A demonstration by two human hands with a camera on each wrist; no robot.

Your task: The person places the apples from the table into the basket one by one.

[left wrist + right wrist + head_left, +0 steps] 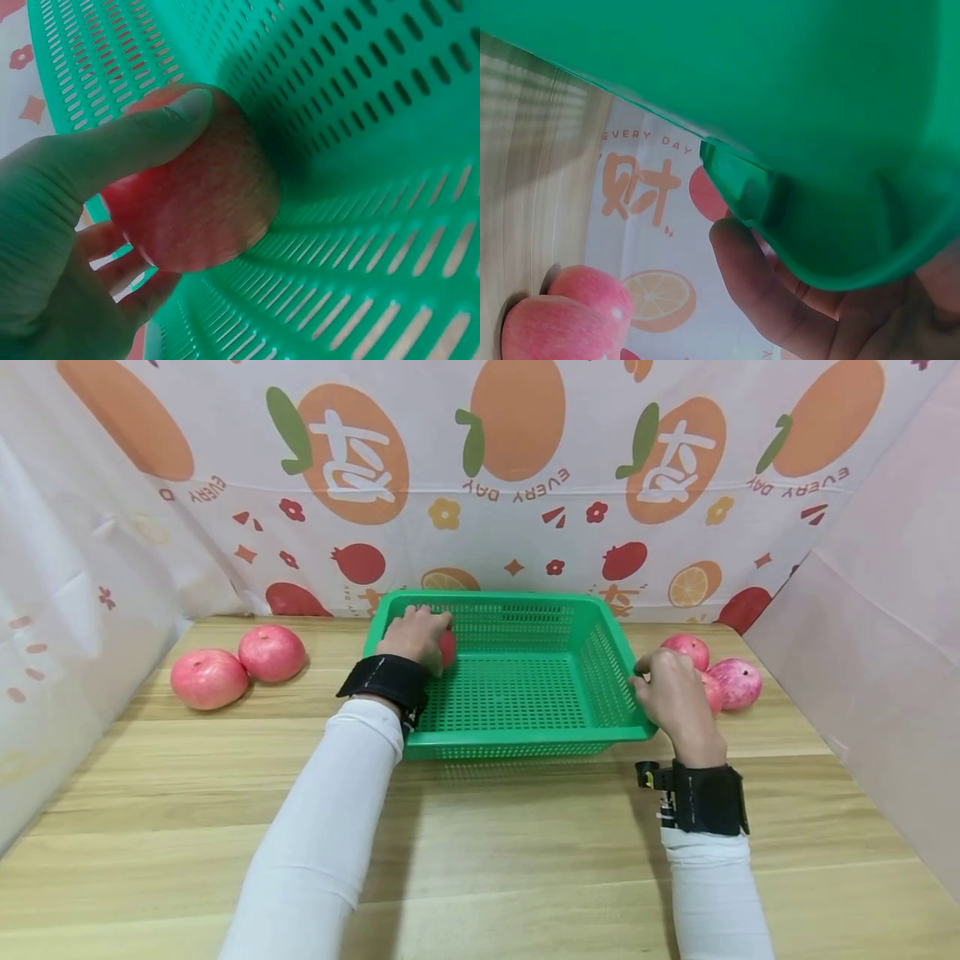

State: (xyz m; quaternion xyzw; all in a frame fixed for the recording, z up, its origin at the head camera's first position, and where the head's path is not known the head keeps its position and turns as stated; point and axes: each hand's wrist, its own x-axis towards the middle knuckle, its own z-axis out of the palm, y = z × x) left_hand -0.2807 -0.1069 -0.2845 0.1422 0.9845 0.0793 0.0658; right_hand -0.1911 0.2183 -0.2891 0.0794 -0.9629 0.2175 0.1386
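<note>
A red apple [202, 187] is in my left hand [417, 639], inside the left end of a green plastic basket [517, 739]. The left wrist view shows the thumb across the apple and the fingers curled round its other side, close to the basket's slotted wall. Only a small part of the apple shows in the head view. My right hand [678, 697] grips the basket's right rim, its fingers curled under the edge in the right wrist view. Where the thumb lies is partly hidden by the rim.
Two apples, a nearer one [209, 679] and a farther one [272, 653], rest on the wooden table [517, 860] at left. Right of the basket, behind my right hand, lie more apples [736, 683]. A fruit-print cloth [517, 535] hangs behind the basket.
</note>
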